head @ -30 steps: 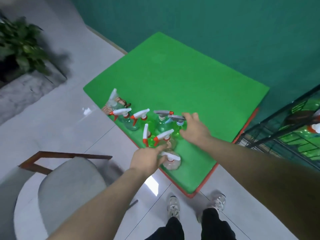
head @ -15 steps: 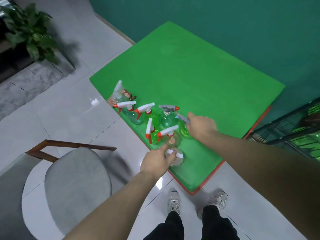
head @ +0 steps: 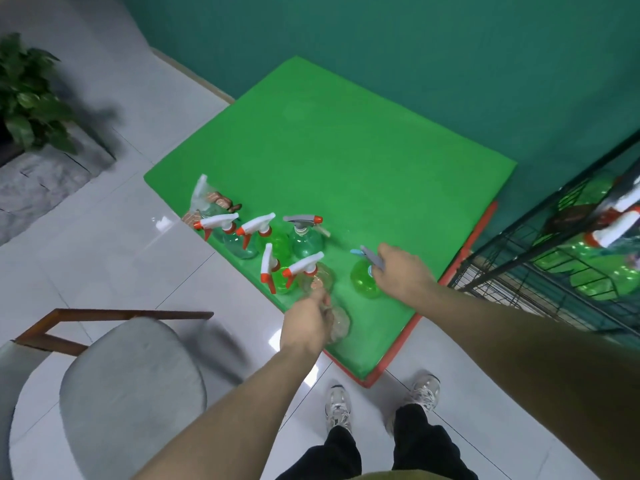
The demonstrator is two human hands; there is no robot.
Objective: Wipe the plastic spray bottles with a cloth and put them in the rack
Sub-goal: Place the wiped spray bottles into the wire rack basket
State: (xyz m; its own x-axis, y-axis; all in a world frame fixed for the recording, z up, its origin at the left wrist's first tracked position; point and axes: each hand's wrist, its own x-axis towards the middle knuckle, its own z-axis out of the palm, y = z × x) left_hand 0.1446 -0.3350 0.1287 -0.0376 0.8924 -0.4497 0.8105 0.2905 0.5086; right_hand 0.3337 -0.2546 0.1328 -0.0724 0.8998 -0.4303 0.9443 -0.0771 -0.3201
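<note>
Several plastic spray bottles (head: 304,237) with white or grey triggers stand in a cluster at the near left edge of the green table (head: 346,150). My right hand (head: 401,271) grips the grey trigger head of a green bottle (head: 363,282), held clear of the cluster to its right. My left hand (head: 306,320) holds a clear bottle (head: 339,323) at the table's front edge, its head hidden under my fingers. A brown patterned cloth (head: 218,202) lies behind the bottles at the left. The black wire rack (head: 554,271) at the right holds green bottles.
A grey cushioned chair (head: 128,393) with a wooden frame stands on the white tile floor at lower left. A potted plant (head: 27,98) sits at the far left. My shoes (head: 339,407) are below the table's near corner. The wall behind is teal.
My right hand has pulled the green grey-triggered bottle out of the cluster toward the right. My left hand has closed over the clear bottle's head. The camera view shifted slightly.
</note>
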